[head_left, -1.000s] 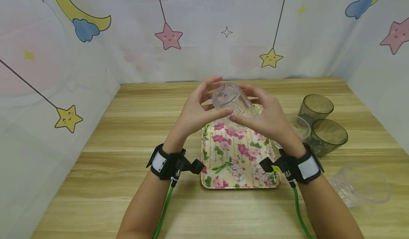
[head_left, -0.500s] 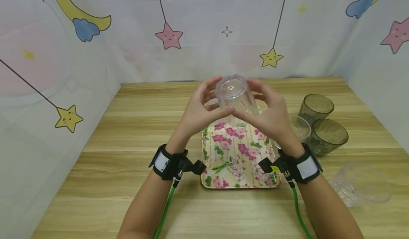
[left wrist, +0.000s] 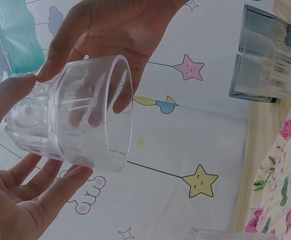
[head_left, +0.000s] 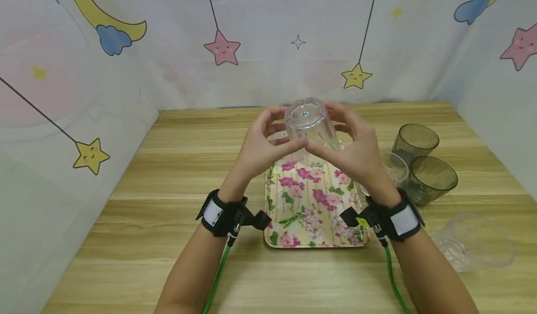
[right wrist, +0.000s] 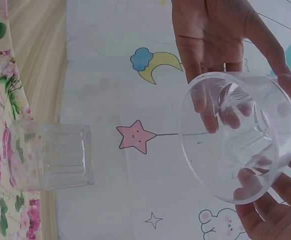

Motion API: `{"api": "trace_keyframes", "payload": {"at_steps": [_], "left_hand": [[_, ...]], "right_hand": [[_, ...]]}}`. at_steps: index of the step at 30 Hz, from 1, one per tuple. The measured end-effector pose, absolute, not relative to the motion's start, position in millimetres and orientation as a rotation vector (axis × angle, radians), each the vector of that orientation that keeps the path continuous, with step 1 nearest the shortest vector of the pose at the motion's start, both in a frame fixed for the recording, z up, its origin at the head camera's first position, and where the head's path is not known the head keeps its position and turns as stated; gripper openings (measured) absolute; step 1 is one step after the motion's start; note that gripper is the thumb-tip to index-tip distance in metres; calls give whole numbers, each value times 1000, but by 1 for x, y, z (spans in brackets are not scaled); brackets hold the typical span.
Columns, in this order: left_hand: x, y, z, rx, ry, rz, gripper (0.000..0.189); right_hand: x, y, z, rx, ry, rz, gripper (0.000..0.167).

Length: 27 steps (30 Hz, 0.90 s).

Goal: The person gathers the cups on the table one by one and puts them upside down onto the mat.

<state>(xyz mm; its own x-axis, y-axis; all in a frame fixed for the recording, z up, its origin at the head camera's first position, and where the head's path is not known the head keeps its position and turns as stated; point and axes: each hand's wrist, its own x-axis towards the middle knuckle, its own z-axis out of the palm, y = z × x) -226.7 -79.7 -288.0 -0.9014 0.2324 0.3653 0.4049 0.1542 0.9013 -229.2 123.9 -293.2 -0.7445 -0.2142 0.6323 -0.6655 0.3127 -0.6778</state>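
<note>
Over the back part of the floral tray [head_left: 293, 211], both hands hold a clear drinking glass [head_left: 310, 125] upside down, slightly tilted. Its faceted base is up and its open rim faces down, as the clear glass [left wrist: 85, 115] in the left wrist view also shows. My left hand [head_left: 262, 148] grips its left side; my right hand [head_left: 356, 153] grips the right side. The thumbs almost meet at the near side, while the other fingers curve around behind. In the right wrist view, another clear glass [right wrist: 60, 155] stands base up on the tray, mostly hidden in the head view.
Right of the tray, two smoky glasses [head_left: 434, 178] and a clear glass [head_left: 394, 167] stand close together, the clear one partly behind my right wrist. A larger clear glass [head_left: 474, 244] is nearer the front right. A patterned curtain [head_left: 260, 80] borders the wooden table [head_left: 189, 174].
The held glass has moved slightly right and up, and tilts less than a second ago. Both hands shifted with it. During the last half second they barely moved.
</note>
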Motion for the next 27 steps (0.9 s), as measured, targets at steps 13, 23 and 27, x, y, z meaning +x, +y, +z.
{"api": "trace_keyframes", "payload": {"at_steps": [13,23,27], "left_hand": [[-224,-75,-283,-604,-2288,-1823,57],[-226,-68,-279,-644,-2364,-1626,59],[-230,-64,-280,-683,-2376,-1567,60]], "right_hand": [[-226,132,-287,838,-2223,1357,70],[-224,141,-276,788,-2306,1322,68],[-226,144,-272,774,-2412,1270,69]]}}
